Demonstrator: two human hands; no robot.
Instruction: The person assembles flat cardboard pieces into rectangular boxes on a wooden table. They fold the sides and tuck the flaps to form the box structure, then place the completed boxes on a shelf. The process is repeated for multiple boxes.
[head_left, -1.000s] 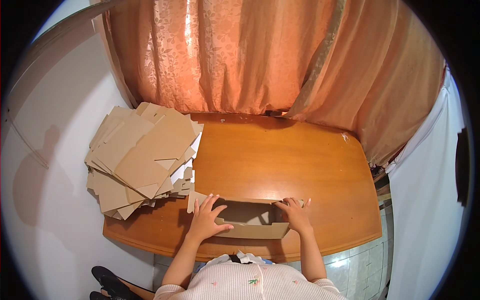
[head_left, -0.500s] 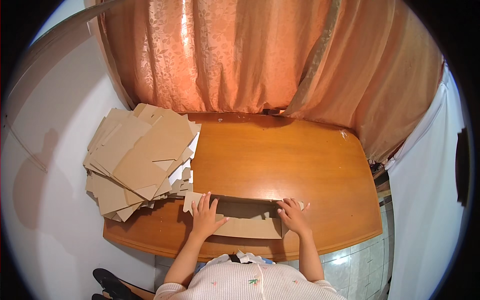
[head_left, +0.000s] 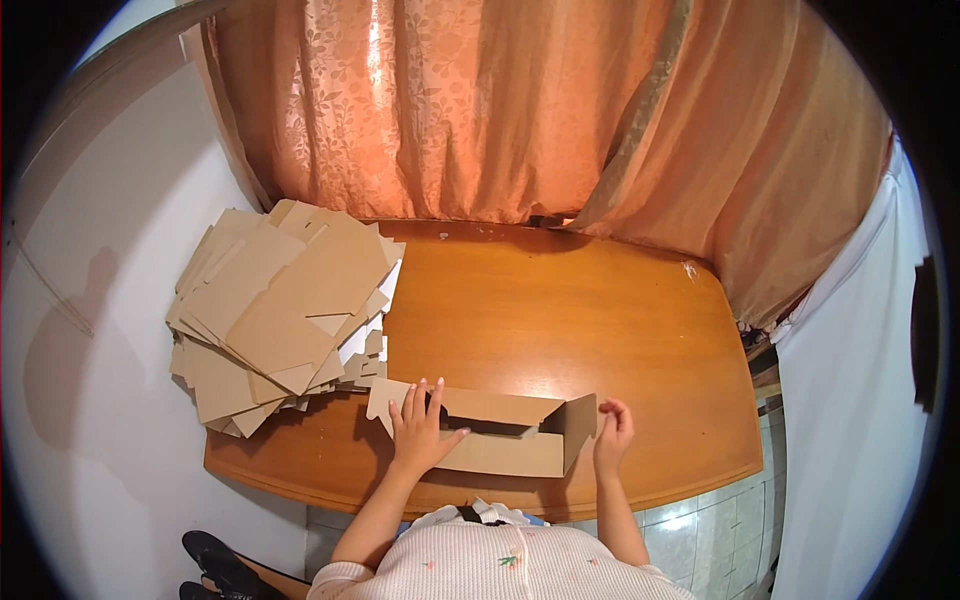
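A brown cardboard box (head_left: 505, 457), long and open at the top, rests at the table's front edge, partly folded up. My left hand (head_left: 414, 436) lies over its left end, fingers spread toward the far side and thumb along the near wall. A notched flap (head_left: 380, 398) sticks out past that hand. At the right end a panel (head_left: 580, 430) stands up. My right hand (head_left: 613, 440) is just outside it, fingers curled and fingertips by the panel's upper edge, with nothing visible in them. The far panel (head_left: 500, 406) leans over the inside, which is partly hidden.
A messy stack of flat cardboard blanks (head_left: 290, 300) covers the left of the wooden table (head_left: 560, 320), with white sheets (head_left: 362, 343) showing at its side. Orange curtains (head_left: 450, 110) hang behind. A white wall (head_left: 130, 300) borders the left, and a white cloth (head_left: 850, 300) hangs at right.
My right hand has come off the box's right corner to the outside, its fingers now curled. The right end panel stands up and the far panel leans inward. My left hand shifted slightly right.
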